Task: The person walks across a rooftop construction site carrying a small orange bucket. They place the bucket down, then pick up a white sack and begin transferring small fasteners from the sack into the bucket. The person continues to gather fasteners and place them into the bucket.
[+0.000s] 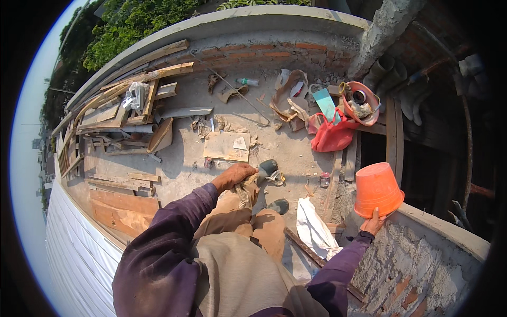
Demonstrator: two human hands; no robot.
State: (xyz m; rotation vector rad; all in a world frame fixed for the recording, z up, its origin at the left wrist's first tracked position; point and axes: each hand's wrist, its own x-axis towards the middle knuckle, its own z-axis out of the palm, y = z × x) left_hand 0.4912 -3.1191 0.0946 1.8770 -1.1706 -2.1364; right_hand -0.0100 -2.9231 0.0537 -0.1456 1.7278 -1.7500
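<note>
On the right, an orange plastic bucket point(376, 186) is held bottom up, its wide rim low, beside a rough cement wall. My right hand point(374, 224) grips it at the rim, with part of the fingers hidden behind the bucket. My left hand point(234, 176) is closed over my left knee, on a beige knitted cloth point(243, 193) that hangs down from it against my trousers. The cloth's shape is partly hidden by the hand.
Wooden boards point(113, 113) are piled at the left. A red bag point(334, 133) and an orange-pink helmet-like bowl point(364, 105) holding items lie at the back right, near a dark opening point(428, 164). White cloth point(312, 224) lies right of my legs; plywood point(227, 146) lies ahead.
</note>
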